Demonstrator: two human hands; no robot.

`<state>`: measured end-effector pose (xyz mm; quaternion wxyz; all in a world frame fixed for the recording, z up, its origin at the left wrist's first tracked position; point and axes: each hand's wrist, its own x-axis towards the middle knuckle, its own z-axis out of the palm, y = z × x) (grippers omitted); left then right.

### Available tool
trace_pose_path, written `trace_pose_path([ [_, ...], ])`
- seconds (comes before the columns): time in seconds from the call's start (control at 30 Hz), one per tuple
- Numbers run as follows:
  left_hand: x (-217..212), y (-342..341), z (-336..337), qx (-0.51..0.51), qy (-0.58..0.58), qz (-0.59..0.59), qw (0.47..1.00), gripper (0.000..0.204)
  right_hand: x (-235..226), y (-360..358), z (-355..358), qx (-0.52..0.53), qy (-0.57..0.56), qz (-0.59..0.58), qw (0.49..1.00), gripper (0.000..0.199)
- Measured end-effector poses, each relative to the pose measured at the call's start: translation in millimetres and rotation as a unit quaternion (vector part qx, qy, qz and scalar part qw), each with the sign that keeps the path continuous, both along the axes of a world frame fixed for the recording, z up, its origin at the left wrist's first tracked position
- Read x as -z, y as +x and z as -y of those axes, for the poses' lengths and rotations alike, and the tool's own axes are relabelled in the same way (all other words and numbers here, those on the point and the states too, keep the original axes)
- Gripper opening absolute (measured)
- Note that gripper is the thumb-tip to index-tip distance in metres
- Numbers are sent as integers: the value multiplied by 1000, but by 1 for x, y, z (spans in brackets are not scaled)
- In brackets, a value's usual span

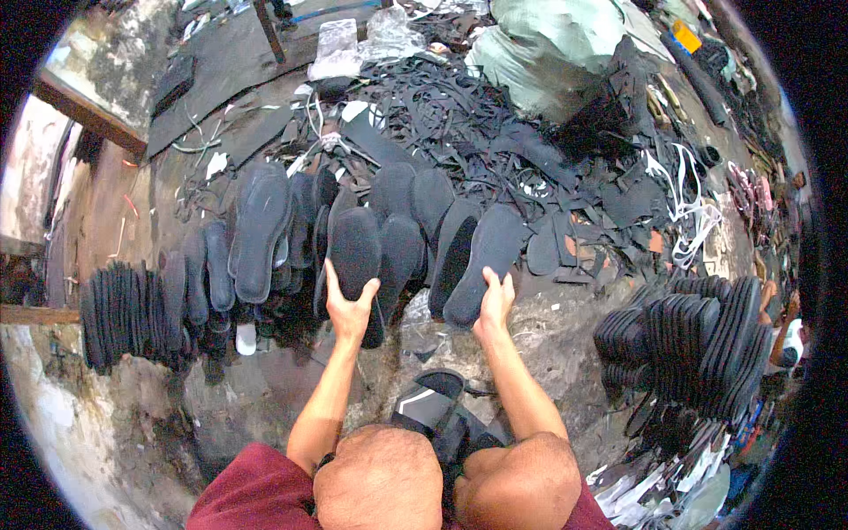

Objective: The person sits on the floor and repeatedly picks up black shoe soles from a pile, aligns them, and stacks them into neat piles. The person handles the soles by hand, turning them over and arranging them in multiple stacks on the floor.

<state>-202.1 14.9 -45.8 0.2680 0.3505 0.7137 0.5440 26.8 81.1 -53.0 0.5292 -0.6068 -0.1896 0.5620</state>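
Observation:
My left hand grips the near end of a dark grey shoe sole that points away from me. Gripped at its near end by my right hand is a second dark sole, tilted a little to the right. Both soles lie among a fan of similar dark soles spread on the ground in front of me. My forearms reach up from my bent knees at the bottom of the view.
A row of upright soles stands at the left, and a tall leaning stack of soles at the right. Black rubber offcuts cover the ground beyond. A pale green sack lies behind them. A black sandal sits between my knees.

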Motion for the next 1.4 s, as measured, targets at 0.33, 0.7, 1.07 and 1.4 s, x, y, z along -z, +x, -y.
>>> trace_pose_path([
  [0.33, 16, 28, -7, 125, -96, -208, 965, 114, 14, 8, -3, -54, 80, 463, 881, 109],
  [0.7, 4, 104, -14, 173, -21, 5, 985, 111, -5, 22, 15, -182, 91, 149, 968, 73],
  [1.07, 29, 138, -54, 226, -130, -368, 893, 112, 16, 88, 12, -14, 58, 397, 916, 86],
  [1.4, 8, 81, 55, 30, -134, -191, 972, 109, 31, 20, -43, -333, 232, 461, 789, 73],
])
